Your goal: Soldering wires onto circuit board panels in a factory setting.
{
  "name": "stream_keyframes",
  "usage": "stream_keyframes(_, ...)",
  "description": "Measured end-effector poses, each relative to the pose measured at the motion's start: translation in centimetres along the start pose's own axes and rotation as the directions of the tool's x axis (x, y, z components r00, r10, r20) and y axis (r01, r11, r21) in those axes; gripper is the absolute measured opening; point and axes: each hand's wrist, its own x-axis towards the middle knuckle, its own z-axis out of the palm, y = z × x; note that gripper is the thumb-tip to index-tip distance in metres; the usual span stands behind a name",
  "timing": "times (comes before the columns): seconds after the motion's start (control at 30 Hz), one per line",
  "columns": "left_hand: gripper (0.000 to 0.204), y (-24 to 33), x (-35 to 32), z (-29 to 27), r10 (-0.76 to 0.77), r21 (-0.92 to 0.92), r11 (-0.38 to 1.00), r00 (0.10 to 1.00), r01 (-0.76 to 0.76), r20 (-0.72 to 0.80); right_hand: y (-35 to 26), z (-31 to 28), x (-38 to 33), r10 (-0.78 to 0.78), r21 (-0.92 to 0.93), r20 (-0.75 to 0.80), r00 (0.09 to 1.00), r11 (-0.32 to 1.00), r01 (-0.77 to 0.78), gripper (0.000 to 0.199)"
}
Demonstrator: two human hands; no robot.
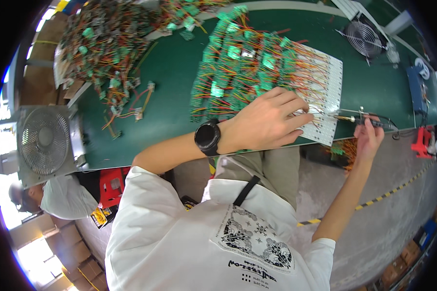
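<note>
Left hand (pixel 277 119), fingers bent, lies over one white board (pixel 334 77) at the near edge of the worktop (pixel 165 72); whether it pinches anything, I cannot tell. Right hand (pixel 369 136) pinches one soldering iron (pixel 345 118), which points left toward that board. Green circuit boards (pixel 230 53), too many to count, lie left of it. Two fans: one fan (pixel 44 138) far left, another fan (pixel 365 39) upper right.
</note>
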Motion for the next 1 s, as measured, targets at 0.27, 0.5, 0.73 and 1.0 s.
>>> stream_keyframes(0.27, 0.028, -3.6, -11.2, -9.7, -0.345, 0.651, 0.706, 0.938, 0.280, -0.030, 0.0, 0.6, 0.0, -0.041, 0.013, 0.032, 0.999, 0.999, 0.041, 0.019)
stream_keyframes(0.5, 0.036, -6.0, -17.6, -16.6, -0.475, 0.885, 0.430, 0.879, 0.179, 0.053, 0.0, 1.0, 0.0, -0.036, 0.035, 0.022, 0.999, 0.999, 0.035, 0.018)
stream_keyframes(0.73, 0.026, -6.6, -18.8, -20.9, -0.693, 0.762, 0.532, 0.706, 0.369, 0.141, 0.0, 0.7, 0.1, -0.015, 0.025, 0.013, 1.000, 1.000, 0.015, 0.020)
stream_keyframes(1.0, 0.026, -4.0, -19.4, -18.7, -0.950, -0.356, 0.297, 0.237, 0.886, -0.202, 0.0, 0.8, -0.1, -0.004, 0.030, -0.010, 1.000, 1.000, 0.004, 0.020)
